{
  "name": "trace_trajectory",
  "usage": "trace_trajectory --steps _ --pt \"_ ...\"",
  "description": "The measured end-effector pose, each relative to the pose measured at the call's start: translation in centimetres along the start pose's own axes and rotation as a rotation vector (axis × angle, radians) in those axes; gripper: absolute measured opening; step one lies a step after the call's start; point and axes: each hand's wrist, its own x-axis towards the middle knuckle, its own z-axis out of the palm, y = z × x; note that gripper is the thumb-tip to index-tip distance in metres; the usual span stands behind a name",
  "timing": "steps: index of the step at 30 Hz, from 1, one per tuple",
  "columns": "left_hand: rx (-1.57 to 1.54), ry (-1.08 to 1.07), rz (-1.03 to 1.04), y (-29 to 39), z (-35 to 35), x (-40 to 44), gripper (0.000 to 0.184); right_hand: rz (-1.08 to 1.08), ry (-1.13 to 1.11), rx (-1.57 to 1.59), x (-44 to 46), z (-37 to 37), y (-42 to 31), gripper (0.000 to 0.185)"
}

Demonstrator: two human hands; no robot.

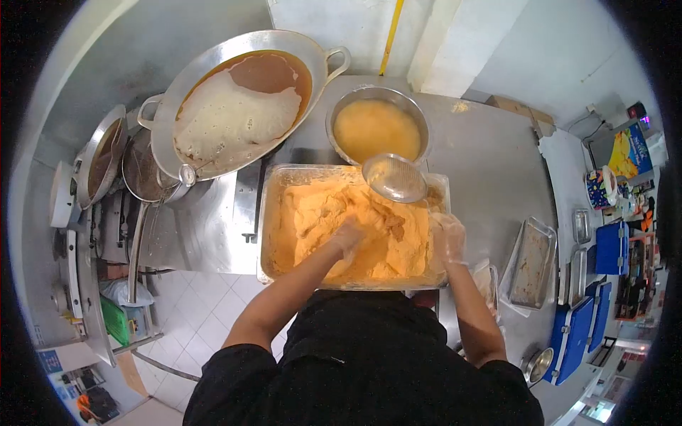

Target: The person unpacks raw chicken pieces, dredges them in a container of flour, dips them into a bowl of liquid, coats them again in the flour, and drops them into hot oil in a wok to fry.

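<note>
A rectangular metal tray [267, 234] holds a heap of orange-tinted flour [312, 213] with darker, wet clumps near its middle. My left hand [347, 238], in a clear glove, reaches into the flour; its fingers are partly buried and blurred. At the tray's right edge, my gloved right hand [449, 240] is closed around the handle end of a metal strainer [395, 177]. The strainer's round bowl hangs tilted over the tray's far side. Just behind it stands a steel bowl [330, 131] of cloudy yellow-orange liquid.
A large two-handled wok [162, 131] of foamy brown oil sits at the back left, with a skimmer [187, 175] at its edge. Pots and a long-handled strainer [136, 248] lie farther left. Metal trays [534, 259] and blue coolers [572, 341] are at right.
</note>
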Motion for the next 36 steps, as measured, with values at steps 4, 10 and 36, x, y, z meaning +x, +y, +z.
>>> trace_trajectory --steps 4,10,36 --pt "-0.280 0.106 -0.120 8.4 -0.4 -5.8 0.047 0.214 0.027 0.226 1.5 1.5 0.3 0.019" --pt "-0.454 0.397 -0.150 6.2 0.5 0.7 0.064 0.667 -0.217 0.666 7.4 5.2 -2.1 0.022" --pt "0.377 -0.172 0.086 0.7 -2.1 5.4 0.046 0.680 -0.799 0.296 0.9 10.3 -1.0 0.079"
